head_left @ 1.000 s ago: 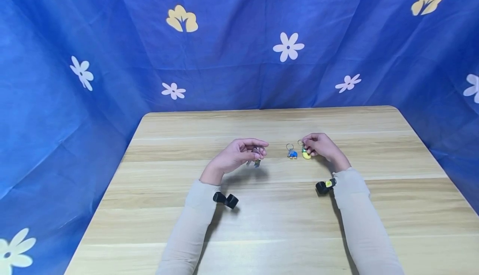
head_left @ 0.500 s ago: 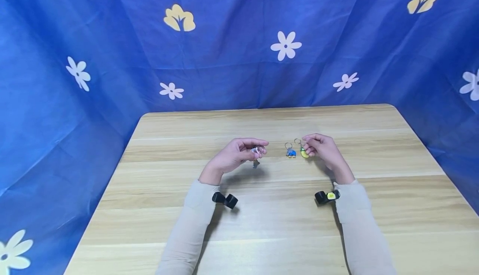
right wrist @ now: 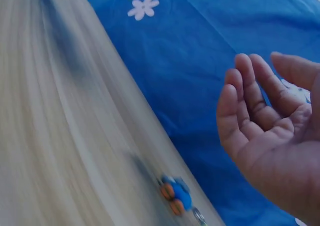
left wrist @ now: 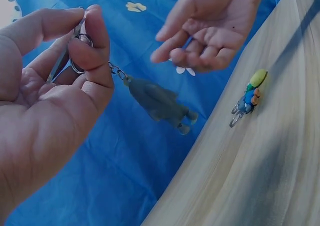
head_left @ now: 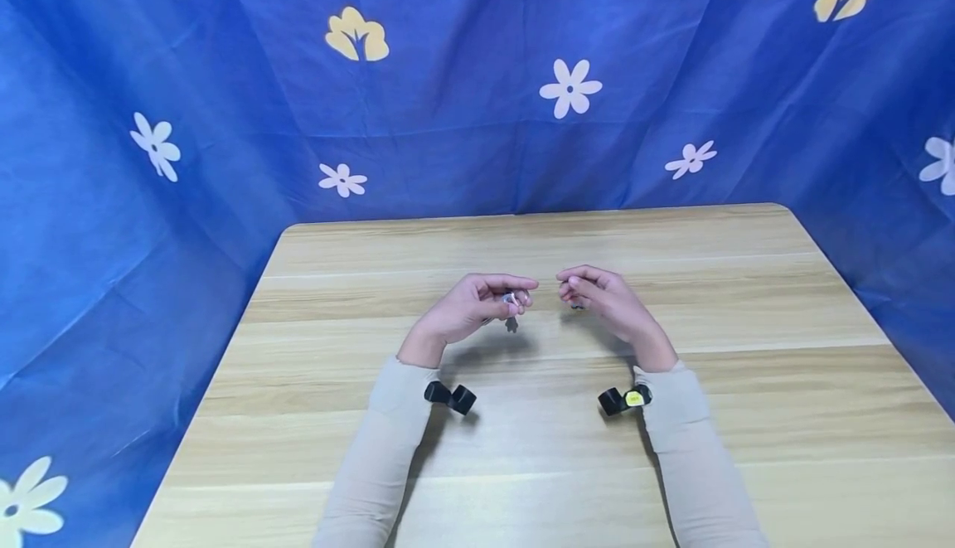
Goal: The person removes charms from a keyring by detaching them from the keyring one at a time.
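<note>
Grey keychain (left wrist: 157,103) hangs above worktop (head_left: 522,440), L hand (left wrist: 52,85) fingers clamped on its ring (left wrist: 74,67), prob. so the figure dangles free. R hand (right wrist: 272,128) holds nothing, fingers apart from thumb, nr blue keychain (left wrist: 246,101) & yellow keychain (left wrist: 258,77), lying close tog.

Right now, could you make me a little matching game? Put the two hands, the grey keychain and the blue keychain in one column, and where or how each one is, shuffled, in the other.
1. left hand
2. right hand
3. grey keychain
4. blue keychain

A. lying on the table
B. gripping something
C. figure dangling in the air
D. holding nothing

Pairs: 1-B, 2-D, 3-C, 4-A
</note>
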Action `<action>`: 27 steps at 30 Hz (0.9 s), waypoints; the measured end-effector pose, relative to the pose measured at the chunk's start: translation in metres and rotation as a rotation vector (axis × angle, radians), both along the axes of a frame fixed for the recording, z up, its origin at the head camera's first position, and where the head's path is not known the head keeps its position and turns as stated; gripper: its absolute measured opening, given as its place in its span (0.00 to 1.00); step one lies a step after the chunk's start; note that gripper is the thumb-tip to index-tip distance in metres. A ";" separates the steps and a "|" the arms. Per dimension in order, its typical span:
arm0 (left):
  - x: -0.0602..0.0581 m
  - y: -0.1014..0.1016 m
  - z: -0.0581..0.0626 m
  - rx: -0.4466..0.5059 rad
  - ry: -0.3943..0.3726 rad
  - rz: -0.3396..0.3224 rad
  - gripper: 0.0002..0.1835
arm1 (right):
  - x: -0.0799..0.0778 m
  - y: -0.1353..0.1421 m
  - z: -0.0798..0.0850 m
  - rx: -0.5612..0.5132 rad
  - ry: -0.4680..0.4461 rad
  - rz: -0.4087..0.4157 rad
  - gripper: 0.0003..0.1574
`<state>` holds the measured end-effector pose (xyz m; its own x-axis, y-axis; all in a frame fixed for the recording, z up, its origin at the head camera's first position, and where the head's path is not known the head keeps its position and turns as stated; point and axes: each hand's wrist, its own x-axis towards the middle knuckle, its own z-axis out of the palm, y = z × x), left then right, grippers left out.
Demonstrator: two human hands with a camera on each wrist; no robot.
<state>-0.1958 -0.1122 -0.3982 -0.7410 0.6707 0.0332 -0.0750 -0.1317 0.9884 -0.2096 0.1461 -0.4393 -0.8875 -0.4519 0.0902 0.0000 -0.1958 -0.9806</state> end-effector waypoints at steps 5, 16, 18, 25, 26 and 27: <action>0.000 0.000 0.001 0.028 -0.007 0.008 0.26 | 0.002 -0.017 0.002 -0.052 0.002 0.102 0.12; 0.004 -0.001 0.005 0.072 0.003 -0.023 0.26 | 0.008 -0.039 -0.008 -0.098 0.046 0.315 0.14; 0.004 -0.001 0.005 0.071 0.002 -0.029 0.26 | 0.010 -0.042 -0.009 -0.084 0.047 0.356 0.16; 0.005 -0.001 0.004 0.056 0.013 -0.047 0.26 | 0.015 -0.054 -0.012 -0.014 0.072 0.389 0.16; 0.004 -0.001 0.004 0.055 0.013 -0.044 0.26 | 0.015 -0.055 -0.012 -0.010 0.073 0.387 0.14; 0.004 -0.001 0.003 0.054 0.012 -0.044 0.26 | 0.016 -0.056 -0.012 -0.007 0.074 0.384 0.12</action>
<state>-0.1915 -0.1135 -0.3950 -0.7102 0.6996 0.0785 -0.0702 -0.1814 0.9809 -0.1940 0.0906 -0.4516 -0.6451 -0.7488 0.1518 0.0039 -0.2019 -0.9794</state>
